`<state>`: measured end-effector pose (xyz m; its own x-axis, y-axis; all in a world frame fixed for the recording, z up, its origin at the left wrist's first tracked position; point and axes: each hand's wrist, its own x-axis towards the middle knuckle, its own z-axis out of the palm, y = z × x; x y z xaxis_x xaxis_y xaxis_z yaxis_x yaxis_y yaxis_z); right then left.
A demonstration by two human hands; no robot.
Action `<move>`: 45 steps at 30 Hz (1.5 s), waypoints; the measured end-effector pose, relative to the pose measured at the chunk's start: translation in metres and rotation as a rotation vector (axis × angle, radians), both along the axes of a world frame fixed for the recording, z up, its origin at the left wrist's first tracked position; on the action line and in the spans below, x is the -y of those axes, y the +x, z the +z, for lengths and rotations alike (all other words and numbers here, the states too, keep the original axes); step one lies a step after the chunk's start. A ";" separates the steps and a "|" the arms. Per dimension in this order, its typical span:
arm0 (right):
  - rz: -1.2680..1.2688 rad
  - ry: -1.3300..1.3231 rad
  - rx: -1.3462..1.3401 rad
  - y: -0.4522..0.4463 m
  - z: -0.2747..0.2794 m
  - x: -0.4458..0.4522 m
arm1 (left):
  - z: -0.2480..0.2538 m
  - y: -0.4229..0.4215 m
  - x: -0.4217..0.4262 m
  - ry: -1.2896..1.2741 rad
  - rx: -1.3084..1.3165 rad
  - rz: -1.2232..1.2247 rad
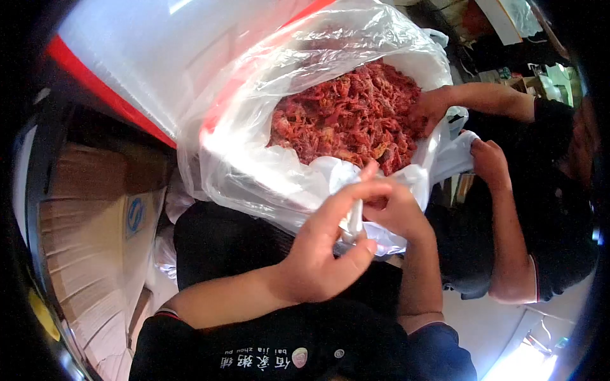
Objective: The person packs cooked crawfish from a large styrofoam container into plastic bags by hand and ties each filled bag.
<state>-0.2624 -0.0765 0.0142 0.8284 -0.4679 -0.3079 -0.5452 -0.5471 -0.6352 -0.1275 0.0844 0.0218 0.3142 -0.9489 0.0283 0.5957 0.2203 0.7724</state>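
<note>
A large clear plastic bag [254, 168] stands wide open in front of me, filled with shredded, reddish dried-looking pieces [346, 114]. At its near edge is my left hand [324, 247], thumb and fingers apart, with white plastic showing in the gap between them. Close beside it, my right hand [403, 213] has its fingers curled at a white plastic bag [387, 241]; their tips are partly hidden behind my left hand. The left fingers cross in front of the right ones.
A co-worker in dark clothes sits at the right. One of their hands [432, 109] reaches into the red pieces, and their other hand [489, 159] grips white plastic [454, 159]. Cardboard [89, 209] stands at the left, below a white panel with red edging [127, 105].
</note>
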 end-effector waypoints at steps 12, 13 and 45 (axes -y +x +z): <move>0.273 -0.435 0.071 0.158 -0.092 0.015 | -0.001 0.001 0.001 -0.292 0.632 -0.553; 0.285 -0.506 0.001 0.166 -0.105 0.011 | 0.000 0.003 0.001 -0.291 0.616 -0.545; -0.223 -0.600 0.313 0.094 -0.009 0.056 | 0.003 -0.006 0.008 -0.083 0.432 0.135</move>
